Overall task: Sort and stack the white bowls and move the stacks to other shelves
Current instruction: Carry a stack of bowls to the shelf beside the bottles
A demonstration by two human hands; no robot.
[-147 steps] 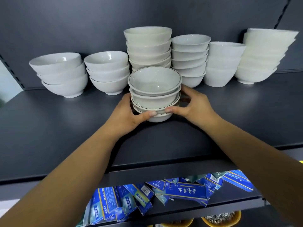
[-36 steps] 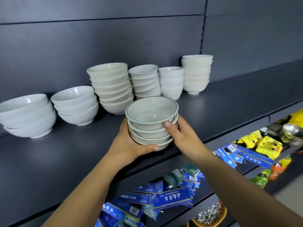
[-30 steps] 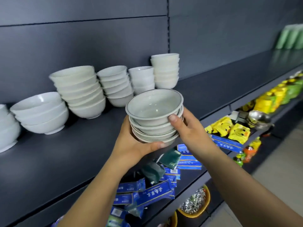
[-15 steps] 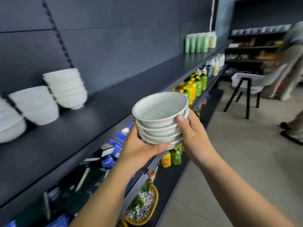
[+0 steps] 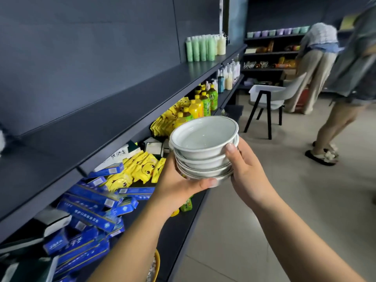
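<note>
I carry a stack of white bowls (image 5: 203,147) with thin dark rims in the air beside the shelving, over the aisle floor. My left hand (image 5: 179,184) cups the stack from below and the left, thumb under its base. My right hand (image 5: 248,171) grips the right side, thumb pressed on the upper bowl's wall. The dark top shelf (image 5: 105,119) runs along the left. Only a white sliver of the other bowl stacks (image 5: 1,142) shows at the far left edge.
Green and cream bottles (image 5: 205,47) stand at the shelf's far end. Below lie blue boxes (image 5: 91,202), yellow packets (image 5: 140,169) and drink bottles (image 5: 201,104). A white chair (image 5: 268,98) and two people (image 5: 317,66) stand in the aisle ahead.
I have lifted the bowl stack off the shelf and turned right along the aisle; the other stacks slid out of view to the left. Both hands keep the same hold.
</note>
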